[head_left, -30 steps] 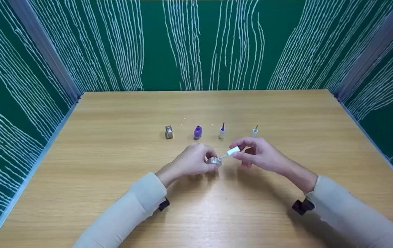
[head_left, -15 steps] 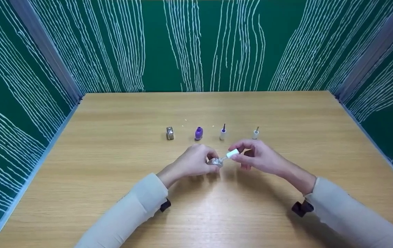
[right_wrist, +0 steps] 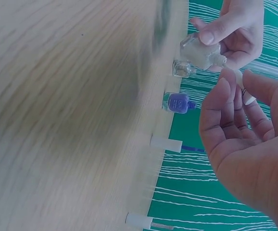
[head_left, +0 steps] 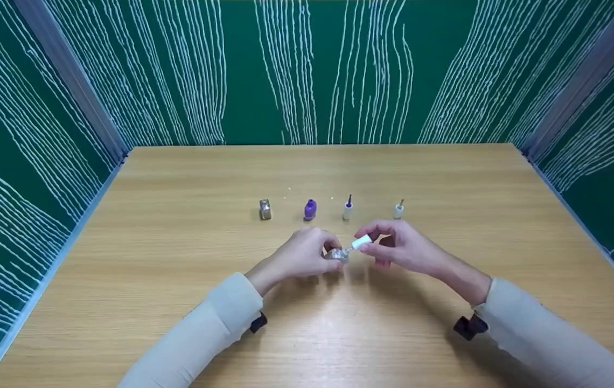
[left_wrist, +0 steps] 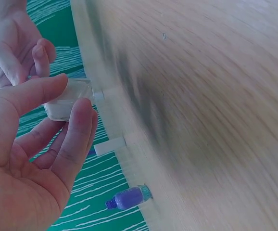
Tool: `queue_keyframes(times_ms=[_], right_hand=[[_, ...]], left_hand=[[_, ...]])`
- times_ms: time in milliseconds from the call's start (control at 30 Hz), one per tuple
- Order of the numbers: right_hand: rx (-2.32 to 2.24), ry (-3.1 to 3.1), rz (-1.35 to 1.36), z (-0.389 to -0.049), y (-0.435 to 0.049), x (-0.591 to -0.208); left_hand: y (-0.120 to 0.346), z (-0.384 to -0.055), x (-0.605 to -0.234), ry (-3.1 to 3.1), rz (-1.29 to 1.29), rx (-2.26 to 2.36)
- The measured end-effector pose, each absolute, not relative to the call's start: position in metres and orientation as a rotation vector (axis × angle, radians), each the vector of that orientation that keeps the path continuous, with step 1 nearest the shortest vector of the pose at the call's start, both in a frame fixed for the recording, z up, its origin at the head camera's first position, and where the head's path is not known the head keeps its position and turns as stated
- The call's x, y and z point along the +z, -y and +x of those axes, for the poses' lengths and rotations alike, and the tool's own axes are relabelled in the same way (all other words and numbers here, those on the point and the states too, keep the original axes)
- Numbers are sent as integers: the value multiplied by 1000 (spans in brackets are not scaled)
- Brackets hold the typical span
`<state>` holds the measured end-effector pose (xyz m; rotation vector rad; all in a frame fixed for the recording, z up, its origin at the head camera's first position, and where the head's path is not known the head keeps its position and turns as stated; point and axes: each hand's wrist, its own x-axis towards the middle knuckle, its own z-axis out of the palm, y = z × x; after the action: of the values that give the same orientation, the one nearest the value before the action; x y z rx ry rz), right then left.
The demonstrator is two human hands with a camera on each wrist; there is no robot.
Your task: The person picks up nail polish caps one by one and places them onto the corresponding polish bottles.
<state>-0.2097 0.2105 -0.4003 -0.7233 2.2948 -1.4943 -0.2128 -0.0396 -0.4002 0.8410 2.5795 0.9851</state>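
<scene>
The small clear angular glass bottle [head_left: 337, 256] is, in the head view, over the wooden table [head_left: 178, 188], pinched by the left hand [head_left: 308, 251]; the right hand [head_left: 404, 247] pinches a white cylindrical brush cap [head_left: 361, 242], its brush at the bottle's mouth. The left wrist view shows thumb and fingers grasping the bottle's sides. In the right wrist view, fingers partly hide the cap. The step seems guiding the brush at the neck, entering or leaving, I cannot tell; the next move calls for careful alignment.
</scene>
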Motion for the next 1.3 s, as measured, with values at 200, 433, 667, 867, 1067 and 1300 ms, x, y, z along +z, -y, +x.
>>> queue_keyframes(times_ms=[200,433,667,867,1067,1300], right_hand=[[-1473,-2305,-706,-209,-210,-399],[-1472,-2300,-713,-209,-206,-399],[-1479,-2301,-745,-209,-205,-402],[-1487,-2303,-744,-210,-204,-403],[-1472,-2306,-755,-209,-202,-402],[-1454,-2306,-770,-208,-202,-402]], left_hand=[[40,-212,-399,-2582,835,979],[40,-211,-397,-2596,851,983],[39,-211,-399,-2582,858,996],[38,-212,-399,-2591,895,980],[39,-211,-399,-2566,856,1013],[38,-212,-399,-2566,834,1011]])
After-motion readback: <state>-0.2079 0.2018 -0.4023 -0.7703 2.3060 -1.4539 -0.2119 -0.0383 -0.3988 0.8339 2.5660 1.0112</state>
